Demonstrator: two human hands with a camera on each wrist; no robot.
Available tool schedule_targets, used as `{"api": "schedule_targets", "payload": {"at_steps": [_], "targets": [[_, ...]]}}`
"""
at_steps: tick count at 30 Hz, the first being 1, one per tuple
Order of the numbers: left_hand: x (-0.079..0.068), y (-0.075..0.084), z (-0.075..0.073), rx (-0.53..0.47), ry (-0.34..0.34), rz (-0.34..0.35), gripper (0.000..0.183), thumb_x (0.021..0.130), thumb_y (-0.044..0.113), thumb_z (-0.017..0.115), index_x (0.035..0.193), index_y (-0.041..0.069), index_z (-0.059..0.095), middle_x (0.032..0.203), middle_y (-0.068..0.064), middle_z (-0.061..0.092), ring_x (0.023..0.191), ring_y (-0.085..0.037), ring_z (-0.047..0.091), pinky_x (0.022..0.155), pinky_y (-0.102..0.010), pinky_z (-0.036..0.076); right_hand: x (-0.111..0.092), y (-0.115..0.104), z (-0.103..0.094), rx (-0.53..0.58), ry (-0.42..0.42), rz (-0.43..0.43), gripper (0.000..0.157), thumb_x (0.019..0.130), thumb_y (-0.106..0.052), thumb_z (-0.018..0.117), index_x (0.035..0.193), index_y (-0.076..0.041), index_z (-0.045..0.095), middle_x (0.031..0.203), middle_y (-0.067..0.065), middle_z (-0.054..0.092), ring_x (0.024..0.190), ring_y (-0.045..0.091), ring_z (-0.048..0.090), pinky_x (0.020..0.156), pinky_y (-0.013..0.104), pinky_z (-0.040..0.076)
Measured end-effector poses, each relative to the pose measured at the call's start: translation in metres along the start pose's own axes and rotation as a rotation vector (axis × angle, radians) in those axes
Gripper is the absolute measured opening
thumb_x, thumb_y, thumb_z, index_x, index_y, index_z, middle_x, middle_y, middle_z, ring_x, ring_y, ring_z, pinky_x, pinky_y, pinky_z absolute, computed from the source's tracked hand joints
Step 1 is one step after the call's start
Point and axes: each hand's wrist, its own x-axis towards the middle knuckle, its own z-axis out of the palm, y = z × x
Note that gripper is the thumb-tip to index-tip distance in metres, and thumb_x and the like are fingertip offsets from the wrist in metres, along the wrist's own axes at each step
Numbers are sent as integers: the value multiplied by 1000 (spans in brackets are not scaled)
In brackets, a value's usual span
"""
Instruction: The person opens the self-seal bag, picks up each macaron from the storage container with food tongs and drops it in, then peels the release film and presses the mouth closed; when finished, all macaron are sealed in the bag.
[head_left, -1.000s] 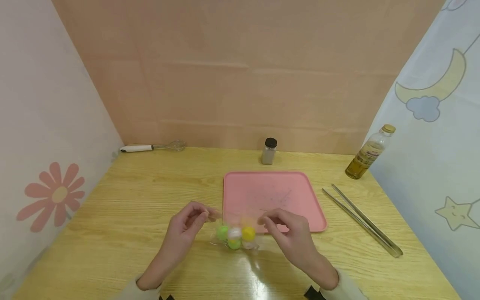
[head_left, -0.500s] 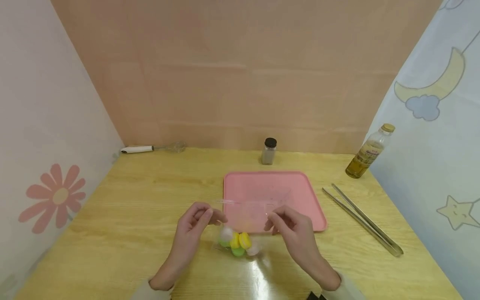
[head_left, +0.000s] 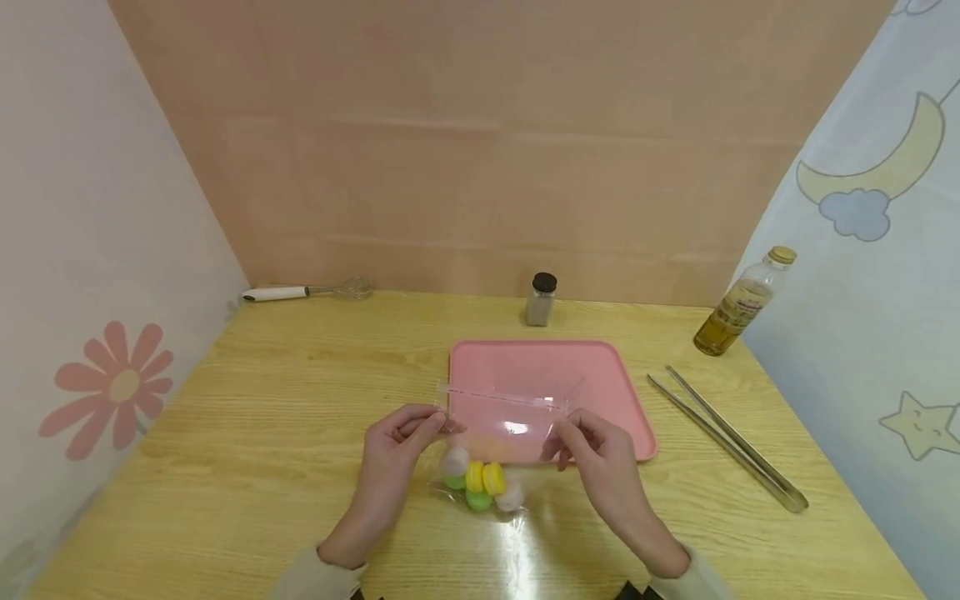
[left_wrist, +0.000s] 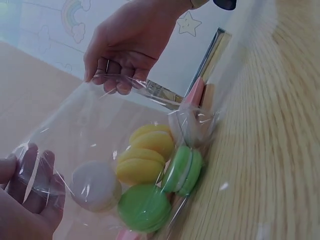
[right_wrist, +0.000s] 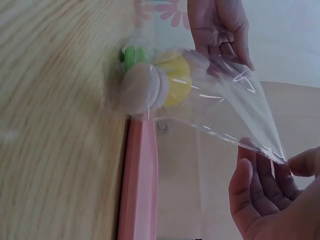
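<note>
A clear plastic bag [head_left: 513, 427] with several macarons in its bottom is stretched between the two hands, over the near edge of the pink tray [head_left: 637, 446]. My left hand [head_left: 393, 458] pinches its left side; my right hand [head_left: 603, 462] pinches the right side between thumb and fingers. Inside are yellow macarons [left_wrist: 140, 165], green macarons [left_wrist: 145, 207] and pale macarons [right_wrist: 142, 87], heaped together. The bag's upper strip [head_left: 502, 398] stands out beyond the fingertips. In the left wrist view, the filled end hangs down close to the wooden tabletop [left_wrist: 265, 150].
Right of the tray lie long metal tongs [head_left: 731, 442]. An oil bottle [head_left: 738, 308] with a gold cap stands at the back right. Behind the tray is a small jar [head_left: 541, 300] with a black lid. A whisk [head_left: 300, 292] lies along the back wall at left.
The macarons, blurred and swinging a second ago, have shifted inside the bag and settled. Both hands have moved slightly right, and the bag's upper part now shows spread and taut.
</note>
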Motion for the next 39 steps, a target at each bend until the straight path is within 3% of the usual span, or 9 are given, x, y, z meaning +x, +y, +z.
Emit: {"api": "schedule_targets", "payload": {"at_steps": [5,7,11,13,15,19,24,29,39], "targets": [[-2,-1,5,-81,26,-6,23,100,9,65,107,-13,65,94,-21,73,90,-29,73,89,-43,55,2,1,-2,-77,69,-62,11,103,-8,60,97,-5,69,83,7,71,70,25,68,63,31,56],[-3,0,8,-98,43,-4,25,100,9,65,107,-14,63,94,-21,74,89,-30,74,88,-42,55,5,1,-1,-146,147,-209,9,99,-1,63,106,-3,69,91,8,72,77,24,68,69,26,55],[-6,1,12,-123,64,2,25,100,8,64,107,-16,62,93,-19,74,88,-29,74,89,-42,55,15,-9,7,-316,303,-623,18,95,-1,65,111,5,68,104,16,70,93,27,67,87,21,49],[-6,0,13,-131,67,12,24,100,7,64,107,-16,62,93,-18,74,88,-29,74,89,-43,55,21,-19,15,-360,272,-765,19,98,-9,64,109,5,69,109,18,69,97,29,66,93,24,48],[-6,1,13,-135,66,24,24,100,6,63,107,-17,61,93,-19,74,88,-29,74,88,-43,56,27,-28,24,-370,157,-814,24,102,-20,62,110,1,71,115,17,68,104,31,65,96,29,49],[-7,1,13,-136,58,26,24,101,6,63,108,-16,61,95,-19,74,90,-30,74,89,-43,55,36,-38,42,-452,-57,-765,24,103,-25,63,119,-9,71,128,13,64,117,32,60,98,44,48],[-8,1,13,-125,42,17,23,101,7,62,109,-15,62,98,-23,73,92,-32,73,89,-43,55,46,-41,54,-535,-187,-672,26,96,-18,72,121,-12,72,125,3,67,118,23,60,101,46,42],[-9,3,14,-87,42,-5,22,100,9,64,110,-11,65,98,-28,71,93,-35,73,89,-42,55,52,-46,63,-502,-235,-599,19,95,-16,74,113,-10,75,110,-4,72,105,13,64,96,40,42],[-10,6,15,-18,101,-66,18,98,11,68,108,-5,70,97,-14,75,90,-29,74,88,-39,56,50,-46,73,-392,-221,-552,21,88,-11,81,108,-6,75,101,0,69,91,12,64,84,34,50]]}}
